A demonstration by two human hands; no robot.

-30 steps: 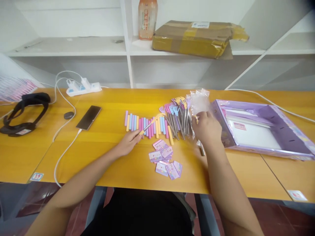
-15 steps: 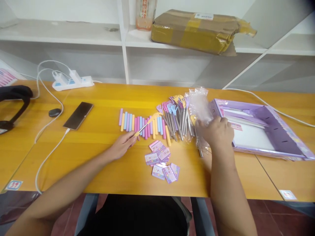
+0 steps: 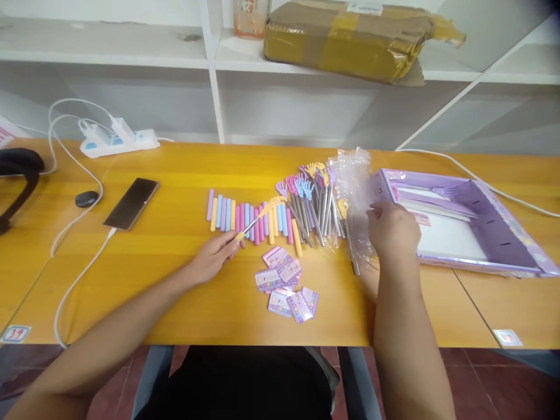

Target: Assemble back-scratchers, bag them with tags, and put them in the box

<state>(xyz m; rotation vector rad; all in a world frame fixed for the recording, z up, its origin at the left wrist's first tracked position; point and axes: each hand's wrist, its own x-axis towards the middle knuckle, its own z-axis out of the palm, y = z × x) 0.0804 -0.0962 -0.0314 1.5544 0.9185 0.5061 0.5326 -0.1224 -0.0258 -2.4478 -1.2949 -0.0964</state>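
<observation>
- Shelf unit [image 3: 297, 111]: stands beyond both hands, at the far edge of the desk.
- Desk [image 3: 210, 315]: wooden, lies beneath both hands and carries the parts.
- Purple box [image 3: 481, 265]: open at the top, just right of the right hand; a purple claw-headed piece and flat sheets lie inside.
- Cardboard box [image 3: 350, 41]: taped, on the shelf beyond the right hand.
- Clear plastic bags [image 3: 353, 175]: lie left of and beyond the right hand, reaching close to its fingers.
- Group of metal rods [image 3: 326, 204]: laid side by side between the hands, farther out; claw heads in pink, blue, purple and yellow point away from the person.
- Row of coloured sleeves [image 3: 237, 217]: just beyond the left hand's fingers, extending right to the rods.
- Right hand [image 3: 395, 230]: fingers curled, beside the bags; whether it grips plastic cannot be told.
- Left hand [image 3: 213, 256]: pinches the yellow scratcher [image 3: 258, 219] by its grip; the rod slants up to the right, its claw head above the sleeves.
- Loose yellow-headed rod [image 3: 350, 242]: just left of the right hand.
- Phone [image 3: 131, 203]: left of and beyond the left hand, cable attached.
- Cards [image 3: 280, 277]: overlapping, between the hands, nearer the person.
</observation>
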